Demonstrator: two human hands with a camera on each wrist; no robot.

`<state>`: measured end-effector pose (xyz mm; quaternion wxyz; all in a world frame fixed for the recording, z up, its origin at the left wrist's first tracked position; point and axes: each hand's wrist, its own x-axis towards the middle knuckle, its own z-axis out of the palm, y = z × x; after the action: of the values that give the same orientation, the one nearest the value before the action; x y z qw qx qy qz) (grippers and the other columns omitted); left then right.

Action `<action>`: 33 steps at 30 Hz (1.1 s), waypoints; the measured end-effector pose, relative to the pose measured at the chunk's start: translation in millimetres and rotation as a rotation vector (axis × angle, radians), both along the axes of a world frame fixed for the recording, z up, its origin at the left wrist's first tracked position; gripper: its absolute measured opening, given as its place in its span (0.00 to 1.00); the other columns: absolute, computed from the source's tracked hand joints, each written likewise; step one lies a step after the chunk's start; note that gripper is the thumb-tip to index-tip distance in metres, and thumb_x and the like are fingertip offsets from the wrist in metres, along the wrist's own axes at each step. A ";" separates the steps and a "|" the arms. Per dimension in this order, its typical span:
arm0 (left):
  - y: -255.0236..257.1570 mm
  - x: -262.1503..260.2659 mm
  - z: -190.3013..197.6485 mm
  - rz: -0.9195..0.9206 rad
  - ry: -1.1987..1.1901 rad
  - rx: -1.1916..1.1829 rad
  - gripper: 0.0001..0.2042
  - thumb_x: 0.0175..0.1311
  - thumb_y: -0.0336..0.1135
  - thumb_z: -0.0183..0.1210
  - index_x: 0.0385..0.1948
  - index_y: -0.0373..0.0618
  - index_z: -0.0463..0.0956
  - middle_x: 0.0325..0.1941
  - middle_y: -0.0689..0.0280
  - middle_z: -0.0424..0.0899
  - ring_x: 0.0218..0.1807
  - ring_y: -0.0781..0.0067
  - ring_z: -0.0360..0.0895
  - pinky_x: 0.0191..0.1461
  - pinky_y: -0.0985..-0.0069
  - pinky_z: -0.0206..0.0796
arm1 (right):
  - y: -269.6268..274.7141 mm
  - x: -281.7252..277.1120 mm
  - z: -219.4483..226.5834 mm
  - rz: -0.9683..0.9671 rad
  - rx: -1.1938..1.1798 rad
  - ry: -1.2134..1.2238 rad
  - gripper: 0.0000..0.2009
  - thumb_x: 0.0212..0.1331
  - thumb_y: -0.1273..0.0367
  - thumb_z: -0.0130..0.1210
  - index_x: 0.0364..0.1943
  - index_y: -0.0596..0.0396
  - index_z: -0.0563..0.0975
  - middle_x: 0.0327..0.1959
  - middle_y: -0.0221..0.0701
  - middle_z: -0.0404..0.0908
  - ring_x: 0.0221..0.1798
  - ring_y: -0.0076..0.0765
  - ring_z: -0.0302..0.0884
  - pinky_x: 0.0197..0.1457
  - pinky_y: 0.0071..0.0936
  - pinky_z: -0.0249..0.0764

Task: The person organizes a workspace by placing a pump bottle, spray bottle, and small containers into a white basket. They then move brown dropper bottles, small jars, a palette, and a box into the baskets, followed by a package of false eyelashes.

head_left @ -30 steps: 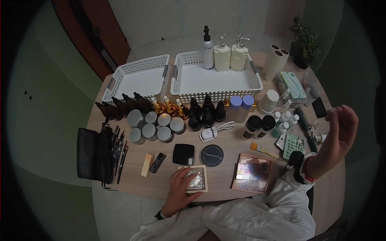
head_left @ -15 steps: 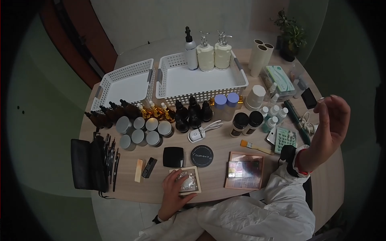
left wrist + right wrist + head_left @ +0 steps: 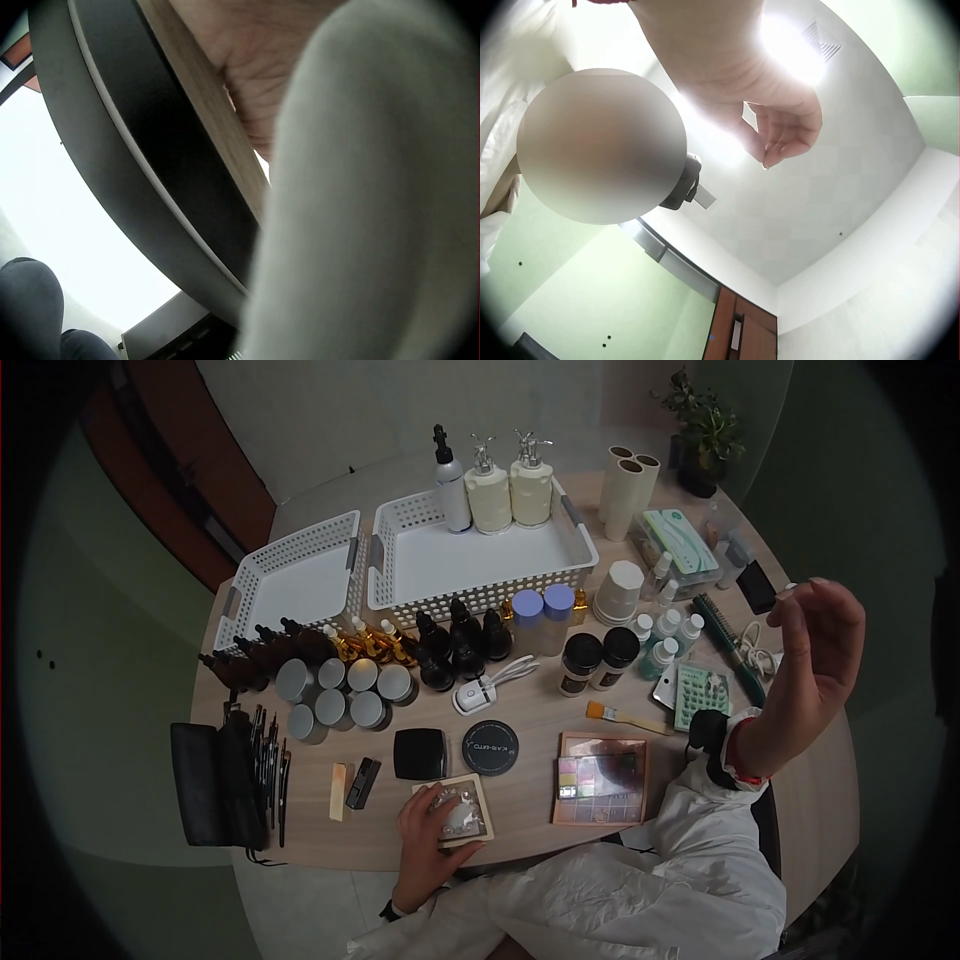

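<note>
In the head view my left hand (image 3: 426, 852) rests on a shallow, cream-rimmed square box (image 3: 487, 822) at the table's near edge. Its fingers lie fairly straight over the left side, its thumb along the near side. Inside are small clear, shiny pieces (image 3: 464, 818). My right hand (image 3: 815, 665) is raised at the right, above the table. Its thumb and forefinger pinch a small whitish piece (image 3: 790, 587), too small to identify. The right wrist view shows that hand (image 3: 769, 112) with fingertips together against the ceiling. A sleeve fills much of the left wrist view.
A black compact (image 3: 419, 753), a round dark case (image 3: 491, 747) and an eyeshadow palette (image 3: 600, 800) lie near the box. Brushes (image 3: 284, 800) are at left. Jars (image 3: 332, 709), dropper bottles (image 3: 466, 658) and white baskets (image 3: 480, 588) stand farther back. A flat brush (image 3: 630, 718) lies right.
The head view has turned, so the table's things shift left in it. Both hands keep nearly the same pose: the left on the box, the right raised.
</note>
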<state>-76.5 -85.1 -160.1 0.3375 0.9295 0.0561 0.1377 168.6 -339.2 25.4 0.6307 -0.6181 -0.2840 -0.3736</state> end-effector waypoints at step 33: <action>0.8 -1.5 2.3 0.012 0.007 -0.044 0.34 0.39 0.38 0.73 0.52 0.46 0.68 0.64 0.56 0.62 0.67 0.48 0.54 0.68 0.53 0.48 | -39.3 124.9 -78.6 0.297 -1.468 0.466 0.26 0.49 0.76 0.61 0.54 0.41 0.69 0.48 0.39 0.69 0.52 0.48 0.71 0.56 0.35 0.70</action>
<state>-78.0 -84.3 -157.8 0.3570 0.9220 0.0658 0.1350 293.5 -378.5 -53.2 0.1474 -0.8948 -0.3985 0.1372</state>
